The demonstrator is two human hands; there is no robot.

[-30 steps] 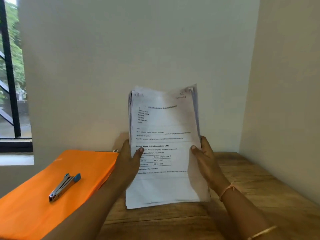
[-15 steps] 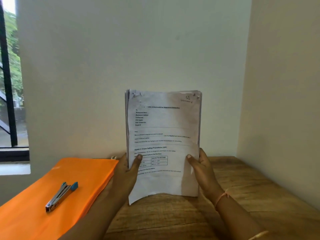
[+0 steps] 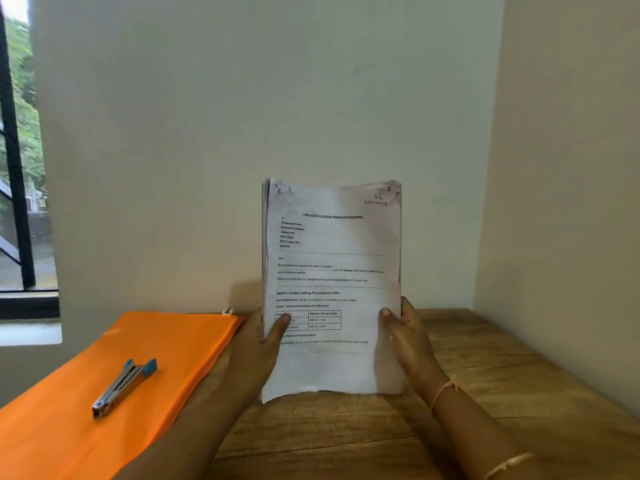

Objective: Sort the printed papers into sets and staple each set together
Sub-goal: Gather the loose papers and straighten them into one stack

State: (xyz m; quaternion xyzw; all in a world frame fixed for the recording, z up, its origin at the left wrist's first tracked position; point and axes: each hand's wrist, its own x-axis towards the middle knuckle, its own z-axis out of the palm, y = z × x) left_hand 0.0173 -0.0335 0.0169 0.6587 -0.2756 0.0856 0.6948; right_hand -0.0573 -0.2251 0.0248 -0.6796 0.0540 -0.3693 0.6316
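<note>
Papers [image 3: 332,271] upright, perhaps touching table [image 3: 491,368]

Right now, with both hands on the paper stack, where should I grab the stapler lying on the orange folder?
I'd pinch the stapler across its narrow sides near the blue rear end, from above, with the left hand once it frees the paper stack. It lies flat on the orange folder, blue end nearest that hand.

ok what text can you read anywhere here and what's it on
"S1" over "SECTION-1": handwritten, top right of the paper stack, front page.
"Rapido's Unique Selling Propositions (USP):": printed heading, same page.
"Delivery Fee per Order": its table header.
Other print is too blurred; stapler shows none.
</note>
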